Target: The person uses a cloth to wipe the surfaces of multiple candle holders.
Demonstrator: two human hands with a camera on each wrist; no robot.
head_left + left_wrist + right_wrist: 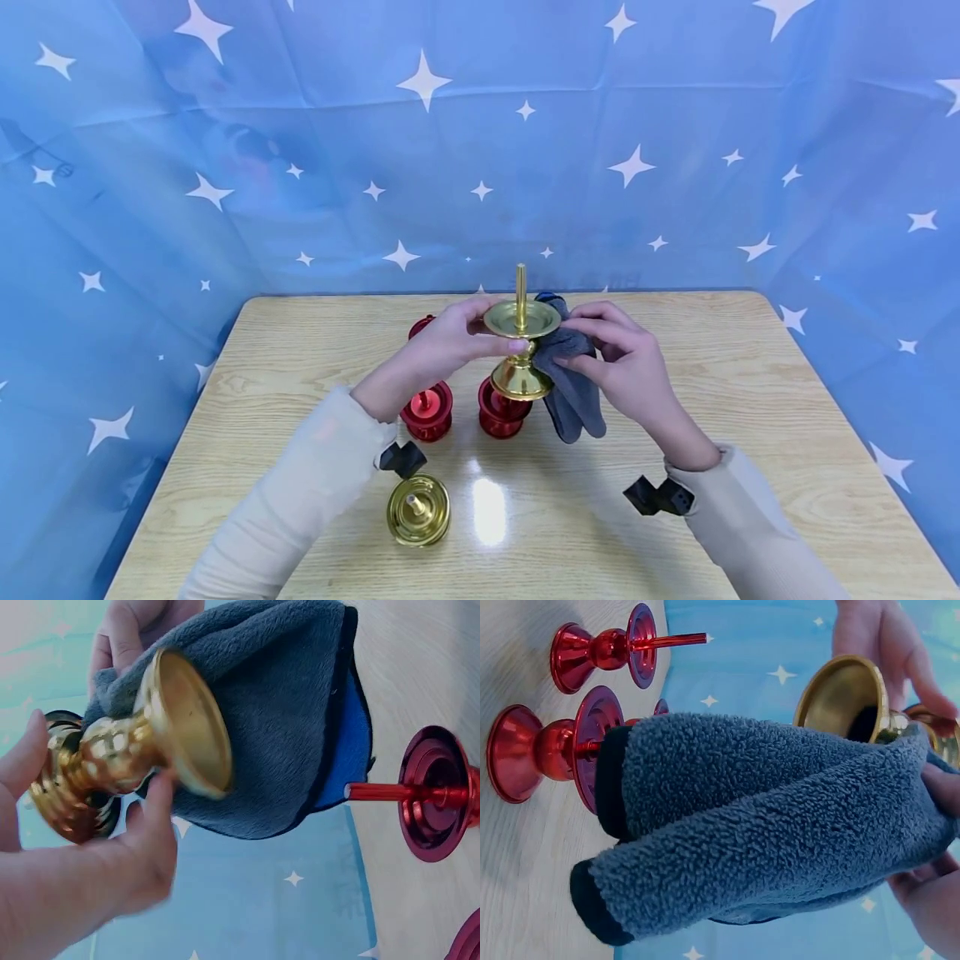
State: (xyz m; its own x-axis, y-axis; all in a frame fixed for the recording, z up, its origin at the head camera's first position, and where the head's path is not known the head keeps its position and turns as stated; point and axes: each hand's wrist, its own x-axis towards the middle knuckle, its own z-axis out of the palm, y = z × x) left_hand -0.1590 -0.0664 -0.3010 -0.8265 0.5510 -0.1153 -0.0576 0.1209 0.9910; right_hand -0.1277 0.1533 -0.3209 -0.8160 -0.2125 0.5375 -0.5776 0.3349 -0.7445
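Observation:
A gold candle holder with a thin spike is held up over the table, almost upright. My left hand grips it from the left, with the thumb across its stem. In the left wrist view its flared foot faces the camera side. From the right, my right hand pinches a grey cloth that lies against the gold holder's side. The cloth hangs down in folds and hides part of the holder's right side; blue shows on its other face in the left wrist view.
Red candle holders stand on the wooden table, one red holder just beneath the lifted gold one. Another gold holder stands nearer the front edge. A blue star-patterned curtain rises behind the table.

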